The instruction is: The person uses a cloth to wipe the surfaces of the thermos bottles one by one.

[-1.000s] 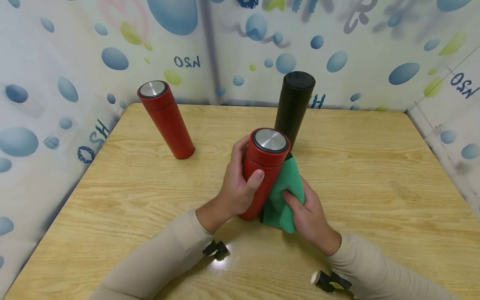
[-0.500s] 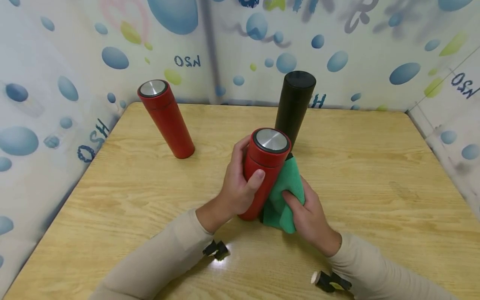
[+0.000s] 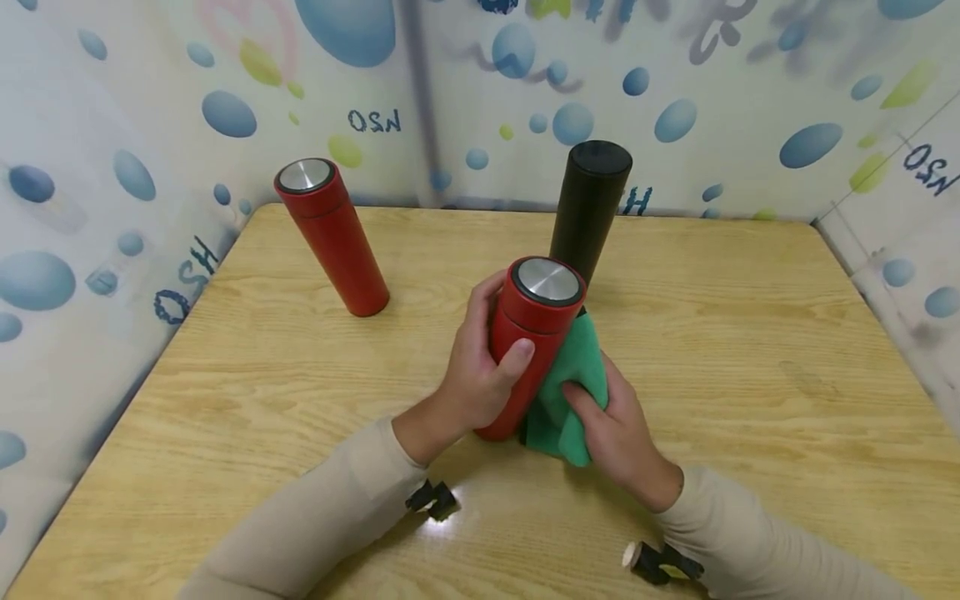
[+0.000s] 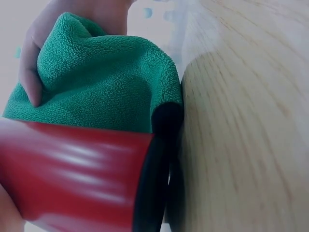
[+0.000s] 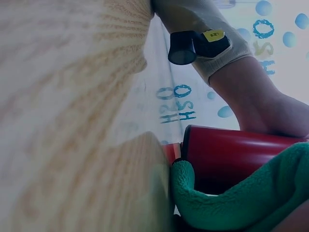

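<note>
Head view: left hand (image 3: 480, 379) is gripping near red flask (image 3: 545, 337) in front of black flask (image 3: 590, 208); right hand (image 3: 622, 433) is clutching green cloth (image 3: 555, 417) against near red flask. Wiping is apparently proceeding, extent unclear.
</note>
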`<state>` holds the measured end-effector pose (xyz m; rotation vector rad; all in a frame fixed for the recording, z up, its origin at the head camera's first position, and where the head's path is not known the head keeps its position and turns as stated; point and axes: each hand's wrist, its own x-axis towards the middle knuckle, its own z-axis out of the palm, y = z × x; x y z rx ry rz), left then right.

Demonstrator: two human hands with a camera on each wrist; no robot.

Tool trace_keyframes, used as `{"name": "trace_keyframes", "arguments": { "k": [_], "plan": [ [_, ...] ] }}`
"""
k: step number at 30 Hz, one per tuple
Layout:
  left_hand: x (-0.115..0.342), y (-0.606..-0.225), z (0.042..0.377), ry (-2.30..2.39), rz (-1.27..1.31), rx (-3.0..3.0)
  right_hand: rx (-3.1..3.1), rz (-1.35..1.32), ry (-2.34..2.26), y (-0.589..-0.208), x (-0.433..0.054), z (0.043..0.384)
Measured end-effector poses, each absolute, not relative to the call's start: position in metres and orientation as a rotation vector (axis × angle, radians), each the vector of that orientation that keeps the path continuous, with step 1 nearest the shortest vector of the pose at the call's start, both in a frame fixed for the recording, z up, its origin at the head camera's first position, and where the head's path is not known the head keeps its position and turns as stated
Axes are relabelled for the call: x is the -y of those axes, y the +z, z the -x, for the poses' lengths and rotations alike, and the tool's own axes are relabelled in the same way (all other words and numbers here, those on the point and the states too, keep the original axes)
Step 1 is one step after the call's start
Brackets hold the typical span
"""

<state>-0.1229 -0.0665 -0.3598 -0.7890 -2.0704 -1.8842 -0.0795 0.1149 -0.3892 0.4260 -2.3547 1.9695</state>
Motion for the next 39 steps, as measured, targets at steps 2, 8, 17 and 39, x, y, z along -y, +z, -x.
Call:
{"name": "trace_keyframes", "arguments": {
  "k": [2,8,17,39],
  "plan": [
    [0.0663,-0.3597,0.1223,-1.886,0.784,2.077,2.351,-0.417,1.969,-0.3900,-0.1143,0.0797],
    [0.0653,-0.3600,0.1207,-1.880,0.791,2.107,2.337,-0.419,1.981,-0.3927,-0.1131,0.0802],
    [0.0620,-0.3621,0.1165,-1.821,0.801,2.166,2.330,-0.451,2.040,-0.3948,-0.1123,0.0808],
    [0.0620,-0.3626,0.1169,-1.797,0.815,2.176,2.394,-0.447,2.056,-0.3933,-0.1124,0.0826]
  ]
}}
